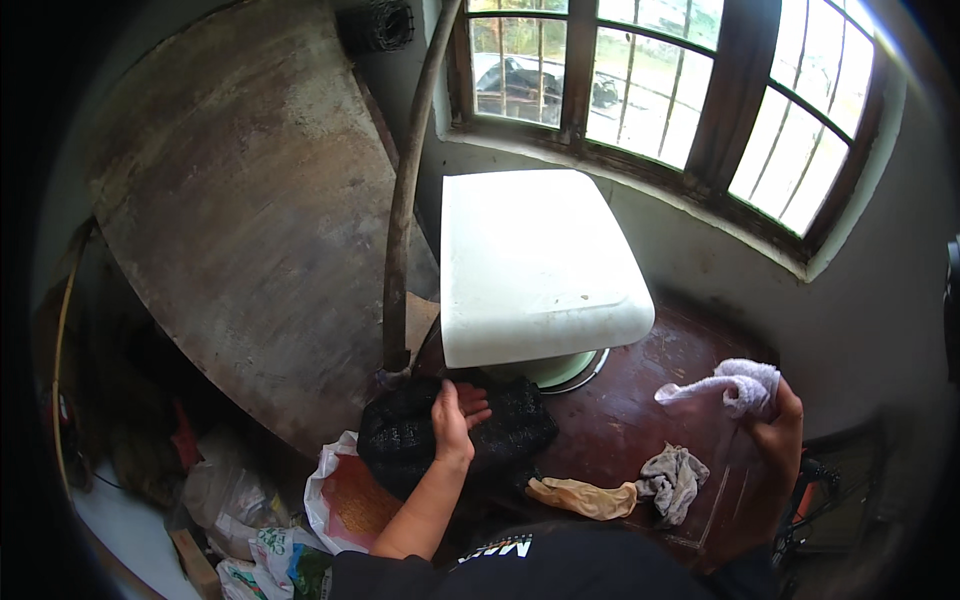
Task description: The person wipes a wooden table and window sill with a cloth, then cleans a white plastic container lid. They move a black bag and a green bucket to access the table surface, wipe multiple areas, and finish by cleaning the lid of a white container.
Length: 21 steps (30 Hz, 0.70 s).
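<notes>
My right hand (780, 424) grips a pale towelling cloth (739, 386) at the right; the cloth's loose end hangs out to the left. My left hand (454, 420) is open, with the thumb up and the palm turned to the right, over a bundle of black woven netting (517, 424). Whether it touches the netting I cannot tell. On the dark red wooden tabletop (600, 420), close to my body, lie a crumpled yellowish cloth (589, 500) and a grey rag (673, 480), touching each other.
A white plastic panel or lid (540, 262) rests over a green basin (559, 371). A wooden pole (409, 180) leans beside a large brown board (247, 225). An open white sack (356, 499) with orange-brown contents and plastic bags (266, 559) lie at lower left. A barred window (652, 90) is behind.
</notes>
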Tool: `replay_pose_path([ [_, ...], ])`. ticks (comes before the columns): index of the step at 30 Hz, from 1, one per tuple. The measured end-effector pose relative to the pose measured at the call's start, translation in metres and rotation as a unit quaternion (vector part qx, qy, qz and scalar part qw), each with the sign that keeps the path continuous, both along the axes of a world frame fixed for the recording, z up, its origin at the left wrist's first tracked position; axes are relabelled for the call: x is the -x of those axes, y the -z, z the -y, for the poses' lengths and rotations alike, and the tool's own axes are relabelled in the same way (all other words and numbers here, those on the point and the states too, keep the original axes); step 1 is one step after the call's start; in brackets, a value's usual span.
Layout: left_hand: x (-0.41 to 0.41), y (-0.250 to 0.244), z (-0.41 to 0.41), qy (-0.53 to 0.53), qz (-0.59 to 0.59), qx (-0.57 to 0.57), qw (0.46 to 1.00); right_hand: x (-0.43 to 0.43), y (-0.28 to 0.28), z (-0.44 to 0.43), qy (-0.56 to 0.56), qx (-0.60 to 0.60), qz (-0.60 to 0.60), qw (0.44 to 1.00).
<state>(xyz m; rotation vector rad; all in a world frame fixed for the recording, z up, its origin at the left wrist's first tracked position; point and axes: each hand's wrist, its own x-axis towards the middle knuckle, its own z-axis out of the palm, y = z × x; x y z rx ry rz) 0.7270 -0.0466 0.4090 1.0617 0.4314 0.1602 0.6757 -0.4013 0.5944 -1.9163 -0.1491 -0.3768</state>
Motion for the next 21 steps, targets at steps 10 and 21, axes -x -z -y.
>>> replay_pose_path([
  [10, -0.034, -0.026, -0.026, 0.058, 0.125, 0.201, 0.97, -0.137, -0.018, -0.181, -0.06, 0.378, 0.381, 0.842],
  [21, -0.042, -0.019, -0.018, 0.08, 0.195, 0.285, 0.935, -0.187, 0.04, -0.279, -0.141, 0.462, 0.172, 0.858],
])
